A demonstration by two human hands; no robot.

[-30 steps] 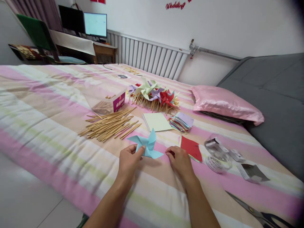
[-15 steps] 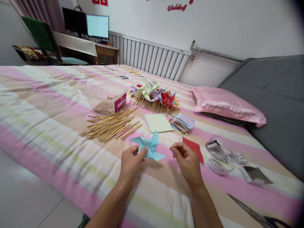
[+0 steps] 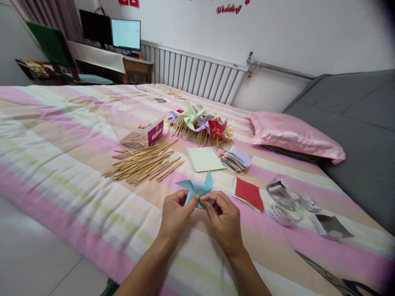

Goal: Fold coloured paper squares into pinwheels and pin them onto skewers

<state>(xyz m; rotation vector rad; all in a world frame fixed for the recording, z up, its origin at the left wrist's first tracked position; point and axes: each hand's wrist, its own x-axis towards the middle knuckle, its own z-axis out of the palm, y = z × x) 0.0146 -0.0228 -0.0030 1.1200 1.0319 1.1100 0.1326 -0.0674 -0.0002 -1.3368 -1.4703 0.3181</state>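
A light blue paper pinwheel (image 3: 197, 188) is held up over the striped bedspread, two of its blades pointing up and away from me. My left hand (image 3: 179, 209) is closed on its left side, thumb near the middle. From the right, my right hand (image 3: 222, 218) comes in with thumb and forefinger pinched together at the pinwheel's centre, touching the thumb of the left. Whatever small thing that pinch may hold is hidden. The fingers cover the lower blades. A stack of red and pale paper squares (image 3: 248, 195) lies just right of my hands.
Beyond are loose wooden sticks (image 3: 143, 162), a clear plastic box (image 3: 135, 137), pale green paper (image 3: 205, 159), coloured paper squares (image 3: 237, 158) and finished pinwheels (image 3: 202, 123). To the right sit clear round containers (image 3: 285, 211), a small open box (image 3: 330, 227) and scissors (image 3: 333, 277).
My right hand has moved left from beside the red paper to the middle of the pinwheel. The pinwheel has shifted slightly right and tilted in my left hand.
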